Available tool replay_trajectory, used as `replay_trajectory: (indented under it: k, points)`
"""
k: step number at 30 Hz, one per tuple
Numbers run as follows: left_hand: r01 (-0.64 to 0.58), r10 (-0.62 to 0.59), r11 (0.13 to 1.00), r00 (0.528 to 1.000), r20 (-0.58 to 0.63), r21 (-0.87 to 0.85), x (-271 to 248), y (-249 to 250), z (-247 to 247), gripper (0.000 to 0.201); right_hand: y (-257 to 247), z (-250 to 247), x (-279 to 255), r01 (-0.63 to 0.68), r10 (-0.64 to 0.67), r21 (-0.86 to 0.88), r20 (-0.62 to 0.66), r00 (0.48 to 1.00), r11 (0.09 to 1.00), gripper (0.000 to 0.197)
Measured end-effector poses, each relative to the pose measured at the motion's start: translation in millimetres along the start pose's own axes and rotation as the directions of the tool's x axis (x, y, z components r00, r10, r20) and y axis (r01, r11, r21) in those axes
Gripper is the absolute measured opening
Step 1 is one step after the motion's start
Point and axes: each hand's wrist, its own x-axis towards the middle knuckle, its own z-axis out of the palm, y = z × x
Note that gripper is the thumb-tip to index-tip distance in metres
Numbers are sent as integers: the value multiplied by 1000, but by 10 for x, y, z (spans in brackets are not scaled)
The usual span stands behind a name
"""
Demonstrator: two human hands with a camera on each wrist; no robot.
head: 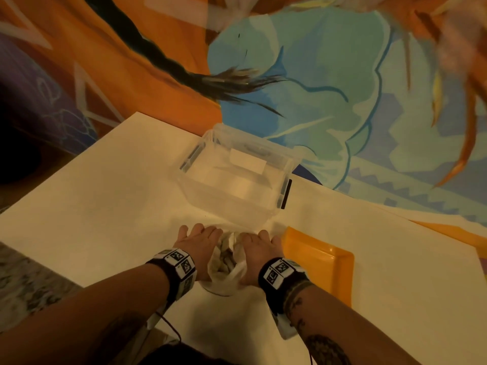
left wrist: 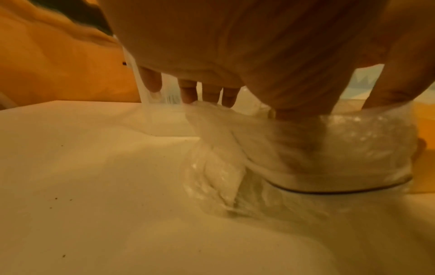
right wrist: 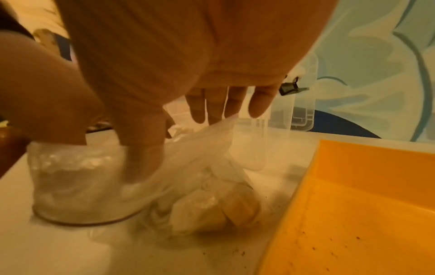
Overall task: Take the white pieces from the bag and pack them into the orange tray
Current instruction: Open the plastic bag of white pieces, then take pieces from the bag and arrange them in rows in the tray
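**Opening the bag of white pieces**

Both hands are on the clear bag [head: 227,267], low in the middle of the head view, on the white tabletop [head: 105,206]. The left hand [head: 196,248] holds the bag's left side and the right hand [head: 259,255] holds its right side. Each thumb is tucked inside the bag's open mouth, pulling it wide.

The white pieces [right wrist: 200,210] are inside the bag. None are in the orange tray [head: 326,262], which sits just right of the bag.

This looks like the first step: getting the bag open. Next, one hand should reach in and grip a piece while the other keeps the mouth open.

The plastic is crinkly and blurry, so I cannot count the pieces or tell their shape. A clear box [head: 237,175] sits behind the bag.
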Motion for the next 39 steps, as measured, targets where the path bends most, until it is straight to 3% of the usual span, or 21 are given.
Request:
replay_trajectory:
  k: [4,7,9,12,14,15,17,19,23,26,33,35,37,38,39]
  points:
    - [13,-12,1000,998,-65,10,-104,-15,-206,85,103,-80,-115,88,-72,148,-108,991,985,67]
    - [-30,32,999,989,-147,18,-145,22,-339,51,193,-65,-209,-56,120,316,-185,975,947,58]
    - [-14,-17,981,988,-154,-195,-158,147,-365,32,194,-49,-226,-166,221,495,-54,974,853,67]
    - [114,-158,832,987,-36,-542,-84,349,-377,12,107,-7,-137,-209,210,592,68,975,778,65]
    - [214,-235,690,970,65,-692,58,408,-321,18,57,17,-63,-253,254,615,87,963,747,58]
    - [244,-251,644,963,100,-725,136,418,-270,32,36,51,-21,-279,274,615,105,956,737,57]
    - [279,-262,609,954,143,-742,296,422,-135,62,-6,106,33,-322,294,626,153,944,710,57]
    - [269,-234,605,960,156,-749,392,433,-49,72,-33,139,56,-362,306,646,202,930,672,57]
    - [133,-85,764,991,107,-631,503,407,28,55,4,221,59,-411,341,662,241,908,626,57]
    - [87,15,741,989,146,-666,460,301,-45,28,6,218,12,-406,357,653,215,909,640,61]
    - [-37,41,785,999,-8,-618,315,-113,-242,28,-55,101,38,-341,336,684,147,930,645,62]
    - [-35,17,702,999,-33,-712,285,-179,-272,20,-78,75,45,-308,306,704,134,942,640,62]
    - [7,-60,543,998,-30,-840,254,-216,-313,17,-72,71,49,-290,283,719,135,950,632,63]
    - [45,-114,405,993,-2,-913,234,-219,-340,17,-65,67,39,-279,264,725,139,955,629,62]
    - [80,-167,203,985,46,-976,214,-214,-360,15,-59,63,22,-268,246,728,140,959,631,62]
